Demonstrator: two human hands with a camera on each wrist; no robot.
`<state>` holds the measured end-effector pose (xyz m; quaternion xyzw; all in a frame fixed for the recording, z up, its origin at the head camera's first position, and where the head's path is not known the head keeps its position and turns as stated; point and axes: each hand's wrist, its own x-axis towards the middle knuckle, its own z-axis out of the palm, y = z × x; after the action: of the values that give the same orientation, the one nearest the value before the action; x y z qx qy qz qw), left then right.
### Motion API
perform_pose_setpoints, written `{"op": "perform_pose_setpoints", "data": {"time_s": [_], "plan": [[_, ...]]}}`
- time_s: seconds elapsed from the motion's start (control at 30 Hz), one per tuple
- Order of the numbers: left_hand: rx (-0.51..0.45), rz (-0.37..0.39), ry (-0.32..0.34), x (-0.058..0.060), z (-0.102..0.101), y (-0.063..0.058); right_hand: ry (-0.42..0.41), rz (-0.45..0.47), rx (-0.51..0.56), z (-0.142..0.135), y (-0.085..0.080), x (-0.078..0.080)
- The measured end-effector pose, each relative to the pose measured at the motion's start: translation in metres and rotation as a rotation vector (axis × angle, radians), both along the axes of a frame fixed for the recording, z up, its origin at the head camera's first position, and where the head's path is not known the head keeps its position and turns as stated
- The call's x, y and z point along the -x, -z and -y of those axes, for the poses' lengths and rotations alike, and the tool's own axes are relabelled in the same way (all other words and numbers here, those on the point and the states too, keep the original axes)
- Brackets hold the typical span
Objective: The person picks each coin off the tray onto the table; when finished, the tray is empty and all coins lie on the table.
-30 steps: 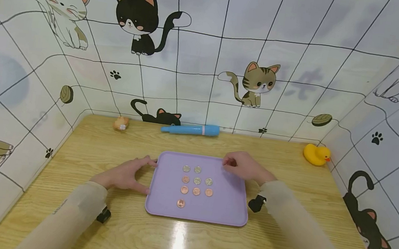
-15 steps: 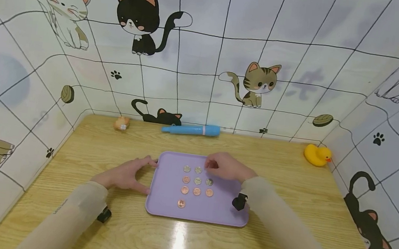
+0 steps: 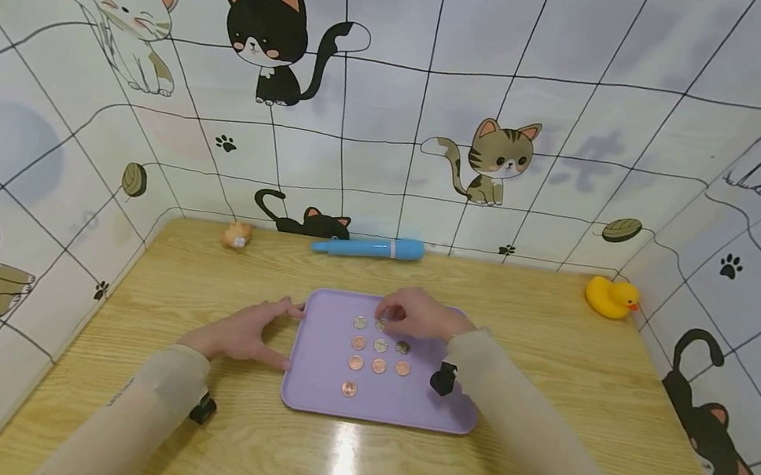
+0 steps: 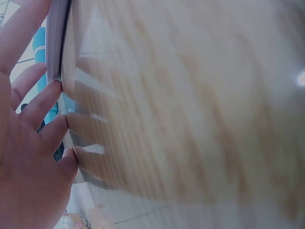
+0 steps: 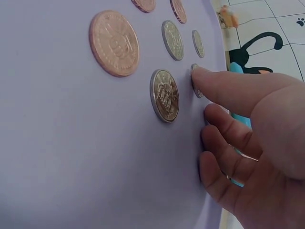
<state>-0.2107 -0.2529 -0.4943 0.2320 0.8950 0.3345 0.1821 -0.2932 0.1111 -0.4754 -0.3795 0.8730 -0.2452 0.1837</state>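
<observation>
Head, right hand moved left, touching coin

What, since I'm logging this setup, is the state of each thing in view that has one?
Purple tray, flat on the table.
Coins, lying flat on the tray, spaced apart.
Left hand, fingers spread, at the tray's left edge.
Right hand, fingers bent, thumb over a silver coin.
Blue pen-shaped thing, lying on its side.
Yellow duck, upright.
Small orange figure, too small to tell.
</observation>
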Motion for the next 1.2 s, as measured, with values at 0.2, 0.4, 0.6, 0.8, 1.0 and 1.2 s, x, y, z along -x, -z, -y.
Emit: {"op": "perform_pose_setpoints", "data": {"time_s": [0.2, 0.4, 0.6, 0.8, 1.0, 1.2], "plan": [[-0.004, 0.013, -0.006, 0.0, 0.0, 0.001, 0.005, -0.013, -0.023, 0.002, 0.0, 0.0], [-0.005, 0.006, -0.008, 0.001, 0.001, 0.002, -0.01, -0.015, -0.043, 0.006, -0.002, 0.001], [-0.015, 0.002, 0.001, 0.0, 0.001, 0.003, -0.041, -0.026, -0.069, 0.009, -0.002, 0.002], [-0.034, 0.008, 0.006, 0.0, 0.002, 0.006, -0.032, -0.013, -0.109, 0.012, 0.0, 0.003], [-0.041, 0.0, 0.016, 0.001, 0.003, 0.008, -0.022, -0.005, -0.14, 0.014, -0.001, 0.001], [-0.045, -0.001, 0.017, 0.001, 0.004, 0.009, -0.014, -0.009, -0.149, 0.015, -0.002, 0.001]]}}
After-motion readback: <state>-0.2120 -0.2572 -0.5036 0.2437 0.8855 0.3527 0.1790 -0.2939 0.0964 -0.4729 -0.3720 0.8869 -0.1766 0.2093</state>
